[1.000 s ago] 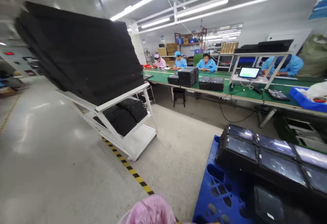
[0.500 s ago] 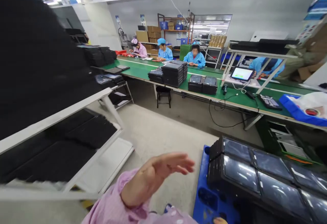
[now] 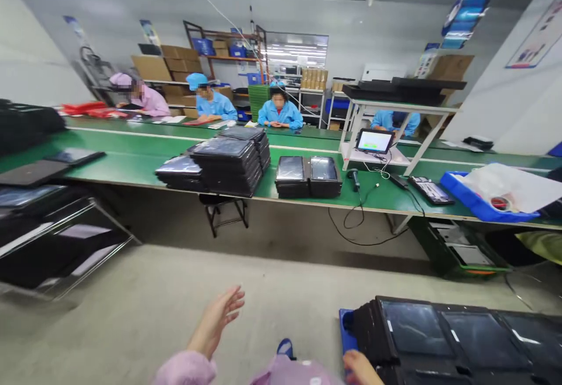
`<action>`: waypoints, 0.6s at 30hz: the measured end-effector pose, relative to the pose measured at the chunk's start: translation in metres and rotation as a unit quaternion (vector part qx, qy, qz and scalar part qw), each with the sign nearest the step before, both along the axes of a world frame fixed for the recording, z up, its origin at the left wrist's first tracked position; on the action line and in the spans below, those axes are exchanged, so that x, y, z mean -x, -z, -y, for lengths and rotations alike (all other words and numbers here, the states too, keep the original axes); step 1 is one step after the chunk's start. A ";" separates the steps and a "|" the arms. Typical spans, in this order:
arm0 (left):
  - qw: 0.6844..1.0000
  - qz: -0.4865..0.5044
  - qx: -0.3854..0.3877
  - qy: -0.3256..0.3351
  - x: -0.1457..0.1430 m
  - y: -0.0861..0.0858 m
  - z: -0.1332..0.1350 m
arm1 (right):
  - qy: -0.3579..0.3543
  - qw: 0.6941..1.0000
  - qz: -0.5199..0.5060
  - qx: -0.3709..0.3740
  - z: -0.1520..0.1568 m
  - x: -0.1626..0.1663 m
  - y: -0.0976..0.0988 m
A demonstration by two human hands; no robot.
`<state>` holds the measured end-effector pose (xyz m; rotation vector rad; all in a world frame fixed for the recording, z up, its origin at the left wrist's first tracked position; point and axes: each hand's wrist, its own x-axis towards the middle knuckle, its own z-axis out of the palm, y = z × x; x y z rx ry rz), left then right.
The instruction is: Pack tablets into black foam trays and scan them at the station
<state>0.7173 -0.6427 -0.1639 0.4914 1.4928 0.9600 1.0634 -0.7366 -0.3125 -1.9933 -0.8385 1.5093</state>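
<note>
My left hand [image 3: 220, 316] is held out over the bare floor, fingers apart, with nothing in it. Low in the picture, my right hand [image 3: 360, 367] shows only in part beside the blue pallet [image 3: 346, 332]; it looks empty, its fingers stretched out. To the right of that hand, trays with dark-screened tablets [image 3: 417, 327] are stacked on the pallet. Ahead on the green bench [image 3: 132, 145] stand a tall stack of black trays with screens [image 3: 228, 165] and two lower stacks of tablets [image 3: 308, 175].
A wire rack [image 3: 94, 250] with black trays stands at left. A black stool [image 3: 223, 212] is under the bench. On the bench are a handheld scanner [image 3: 355, 179], a lit tablet [image 3: 374, 141] and a blue bin [image 3: 483, 198]. Several people sit at the far side.
My view has swung right and nearer the green bench; the white-framed rack at left has gone out of sight. My left hand has moved left in view, and more of my right hand shows.
</note>
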 end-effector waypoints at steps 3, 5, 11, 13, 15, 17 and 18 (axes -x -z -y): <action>0.998 -0.014 -0.046 0.029 -0.017 -0.017 -0.092 | 0.069 0.997 -0.004 -0.027 -0.078 -0.013 -0.030; 0.996 -0.022 -0.080 0.037 -0.031 -0.022 -0.148 | 0.100 0.992 -0.015 -0.070 -0.127 -0.028 -0.048; 0.987 -0.074 -0.141 -0.001 -0.066 -0.025 -0.299 | 0.120 0.968 -0.025 -0.217 -0.291 -0.090 -0.104; 0.982 -0.117 -0.146 -0.019 -0.072 -0.030 -0.343 | 0.111 0.960 -0.013 -0.256 -0.355 -0.108 -0.124; 0.977 -0.163 -0.132 -0.028 -0.075 -0.037 -0.384 | 0.108 0.955 0.011 -0.276 -0.417 -0.121 -0.142; 0.975 -0.190 -0.111 -0.024 -0.076 -0.042 -0.421 | 0.103 0.955 0.036 -0.277 -0.471 -0.126 -0.153; 0.976 -0.195 -0.100 -0.020 -0.077 -0.043 -0.437 | 0.097 0.956 0.044 -0.272 -0.493 -0.126 -0.156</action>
